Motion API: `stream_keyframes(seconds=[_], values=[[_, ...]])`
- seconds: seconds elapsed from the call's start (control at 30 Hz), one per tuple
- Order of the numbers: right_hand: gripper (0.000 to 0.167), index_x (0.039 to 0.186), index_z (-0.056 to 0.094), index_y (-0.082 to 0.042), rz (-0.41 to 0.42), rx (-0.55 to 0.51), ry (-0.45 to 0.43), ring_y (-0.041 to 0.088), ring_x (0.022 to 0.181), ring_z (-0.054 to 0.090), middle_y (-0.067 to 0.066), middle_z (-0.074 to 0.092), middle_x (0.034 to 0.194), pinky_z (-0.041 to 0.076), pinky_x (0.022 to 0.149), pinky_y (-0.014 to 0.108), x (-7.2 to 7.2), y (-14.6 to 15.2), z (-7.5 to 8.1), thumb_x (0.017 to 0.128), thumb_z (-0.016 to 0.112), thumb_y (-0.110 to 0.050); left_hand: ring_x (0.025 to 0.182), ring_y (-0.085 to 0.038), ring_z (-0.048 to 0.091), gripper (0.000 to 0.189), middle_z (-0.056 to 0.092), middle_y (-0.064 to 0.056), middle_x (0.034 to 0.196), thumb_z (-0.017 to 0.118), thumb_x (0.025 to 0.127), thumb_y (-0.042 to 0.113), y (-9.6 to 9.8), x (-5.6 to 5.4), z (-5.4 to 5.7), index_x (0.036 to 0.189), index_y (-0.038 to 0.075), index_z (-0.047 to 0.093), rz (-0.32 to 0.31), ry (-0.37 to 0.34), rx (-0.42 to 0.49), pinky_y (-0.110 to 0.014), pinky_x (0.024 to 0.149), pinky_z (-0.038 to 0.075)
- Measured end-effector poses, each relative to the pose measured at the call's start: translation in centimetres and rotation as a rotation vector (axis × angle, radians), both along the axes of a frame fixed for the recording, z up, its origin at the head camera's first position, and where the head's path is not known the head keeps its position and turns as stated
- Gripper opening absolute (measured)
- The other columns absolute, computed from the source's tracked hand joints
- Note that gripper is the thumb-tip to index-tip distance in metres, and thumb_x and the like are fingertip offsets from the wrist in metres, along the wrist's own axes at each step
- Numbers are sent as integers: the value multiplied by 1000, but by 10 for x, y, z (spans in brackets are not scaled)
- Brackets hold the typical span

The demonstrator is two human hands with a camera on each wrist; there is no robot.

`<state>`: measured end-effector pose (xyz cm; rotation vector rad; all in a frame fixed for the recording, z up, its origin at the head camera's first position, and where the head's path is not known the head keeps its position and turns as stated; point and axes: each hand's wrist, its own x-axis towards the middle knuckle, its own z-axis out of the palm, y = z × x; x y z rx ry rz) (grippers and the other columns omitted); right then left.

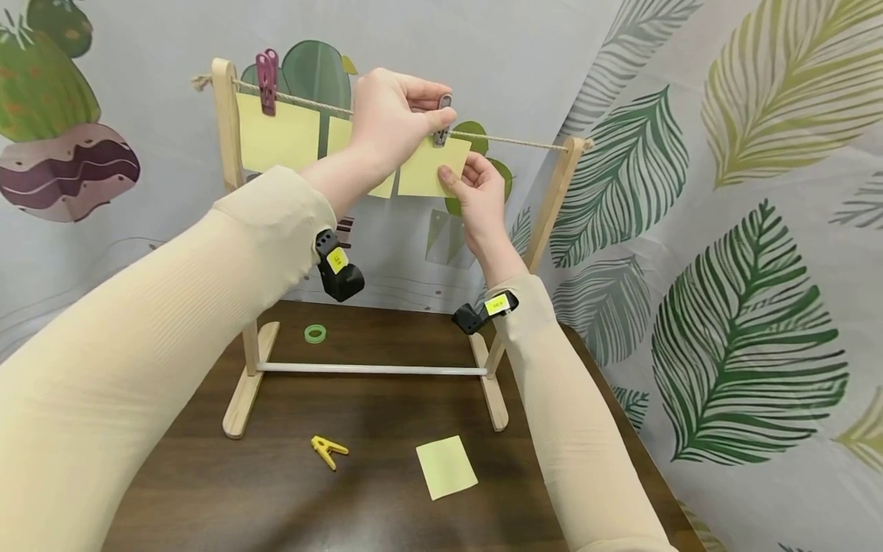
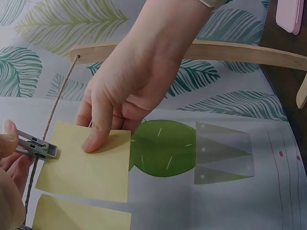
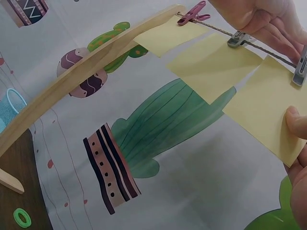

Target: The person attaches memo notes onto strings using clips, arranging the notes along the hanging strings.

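Cream sleeves [image 1: 159,314], gray clip [image 1: 441,136] clamped in left fingers [image 1: 436,119], yellow note [image 1: 422,170] pinched between right fingers [image 1: 451,182]

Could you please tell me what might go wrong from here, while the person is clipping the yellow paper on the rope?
The grey clip in the left hand overlaps the yellow paper only near its top edge, so the paper might slip when the right hand lets go.
The left hand is close to the middle paper and could brush it.
A strong pull on the rope might shake the wooden stand.
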<state>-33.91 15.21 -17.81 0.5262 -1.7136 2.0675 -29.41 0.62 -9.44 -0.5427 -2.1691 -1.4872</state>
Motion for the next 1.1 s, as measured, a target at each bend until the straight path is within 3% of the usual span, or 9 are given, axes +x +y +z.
stream_keyframes(seconds=[0.33, 0.57, 0.87, 1.1], values=[[17, 107, 61, 5, 4, 3, 9, 7, 77, 66, -3, 67, 83, 54, 71, 16, 1, -4, -1, 90, 64, 6, 104, -6, 69, 39, 72, -3, 116, 76, 86, 26, -5, -1, -1, 123, 13, 69, 34, -1, -55, -18, 88, 51], [15, 104, 61, 2, 13, 7, -1, 6, 77, 67, -3, 67, 84, 54, 72, 17, 0, -6, -1, 90, 64, 6, 112, -6, 65, 44, 69, -3, 123, 75, 87, 27, -9, 3, -1, 128, 12, 66, -2, -46, -13, -20, 94, 50], [15, 106, 61, 2, 20, 15, -8, 6, 77, 67, -3, 68, 84, 54, 73, 17, 0, -5, -5, 91, 63, 5, 116, -7, 64, 45, 68, -4, 125, 75, 87, 28, -10, 6, -3, 128, 13, 65, -6, -75, -10, -21, 96, 49], [12, 101, 62, -2, 4, 15, -6, 6, 77, 67, -5, 69, 83, 53, 73, 17, 2, 5, -9, 91, 63, 4, 115, -9, 65, 47, 68, -7, 125, 76, 86, 25, -6, 5, -5, 129, 10, 65, -50, -59, 14, -20, 95, 50]])
